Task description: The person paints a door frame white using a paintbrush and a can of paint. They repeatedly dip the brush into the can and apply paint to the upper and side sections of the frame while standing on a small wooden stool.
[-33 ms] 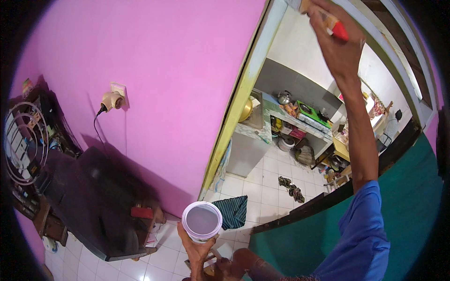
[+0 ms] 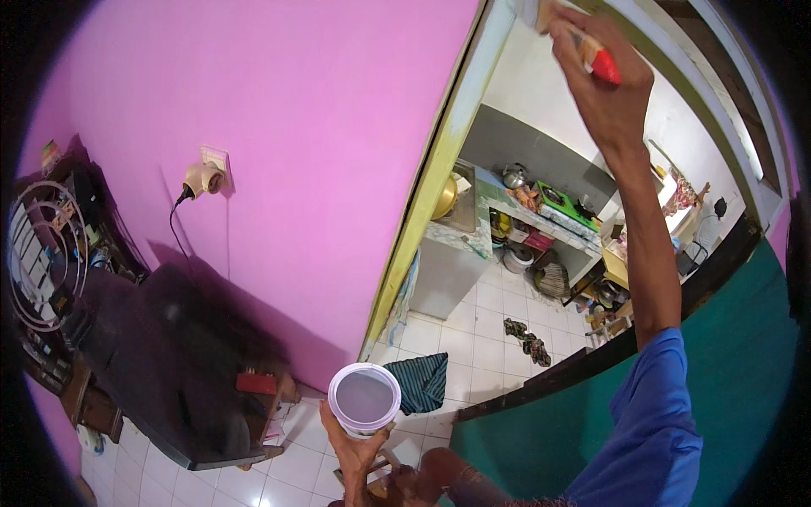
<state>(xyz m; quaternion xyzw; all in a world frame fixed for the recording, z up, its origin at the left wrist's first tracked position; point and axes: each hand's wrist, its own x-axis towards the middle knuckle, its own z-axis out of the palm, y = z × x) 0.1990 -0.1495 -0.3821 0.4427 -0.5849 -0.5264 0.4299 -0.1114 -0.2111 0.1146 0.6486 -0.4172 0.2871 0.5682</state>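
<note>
Two grips applied: half-curled left fingers (image 2: 328, 416) cupped the paint tub (image 2: 363, 430) around its wall, likely spill-prone; right fingers (image 2: 566, 55) closed around the paintbrush (image 2: 605, 68), likely light, stiff-handled.

right fingers (image 2: 569, 66): paintbrush (image 2: 604, 68) near doorframe (image 2: 439, 165) | left fingers (image 2: 329, 422): pale tub (image 2: 397, 395), greyish liquid (image 2: 363, 399)

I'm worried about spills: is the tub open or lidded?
Open: the tub in the left hand has no lid, and its grey inside shows.
</note>
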